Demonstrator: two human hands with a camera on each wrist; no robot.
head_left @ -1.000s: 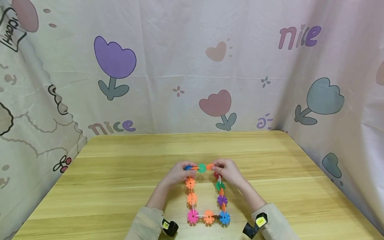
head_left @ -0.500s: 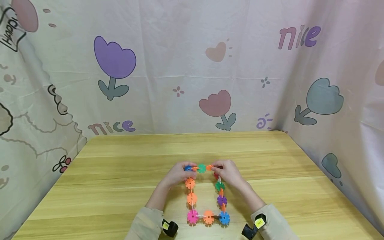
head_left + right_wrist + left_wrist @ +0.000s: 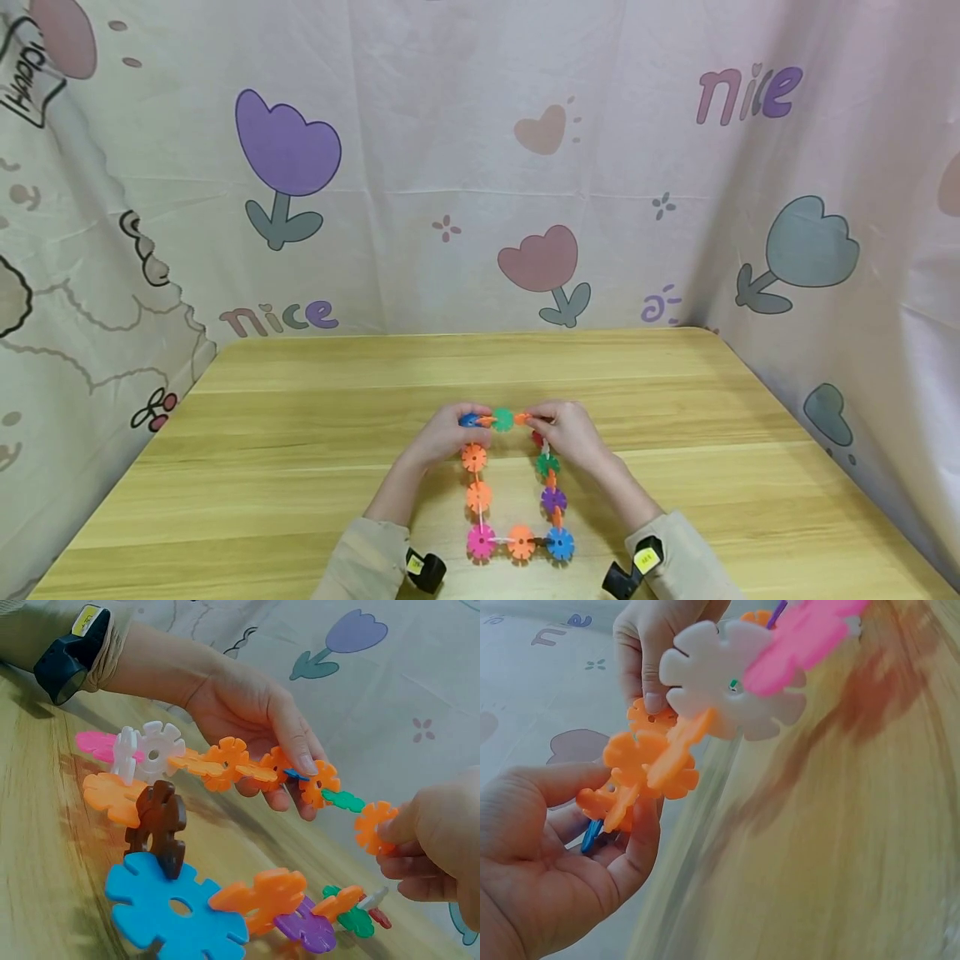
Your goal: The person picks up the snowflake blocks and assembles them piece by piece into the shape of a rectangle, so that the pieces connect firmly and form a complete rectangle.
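Slotted plastic snowflake discs are joined into a nearly rectangular chain over the table. My left hand [image 3: 441, 435] grips its far left corner, around a blue snowflake disc [image 3: 470, 420] and the orange pieces beside it. An upright green disc [image 3: 503, 419] spans the far side. At its right end my right hand [image 3: 570, 429] pinches an orange snowflake disc [image 3: 375, 827] between thumb and fingers. Below that hand, the right side of the chain ends in a red disc [image 3: 380, 919], apart from the pinched one in the right wrist view. A pink disc [image 3: 482, 542] and a blue disc [image 3: 560, 543] form the near corners.
The wooden table [image 3: 300, 400] extends around the chain on all sides. Behind it hangs a printed curtain [image 3: 420, 167]. Black wrist cameras [image 3: 426, 572] sit on both sleeves, close to the near end of the chain.
The right hand and the chain have shifted very slightly left. The left hand stays in place, and both hands keep their hold.
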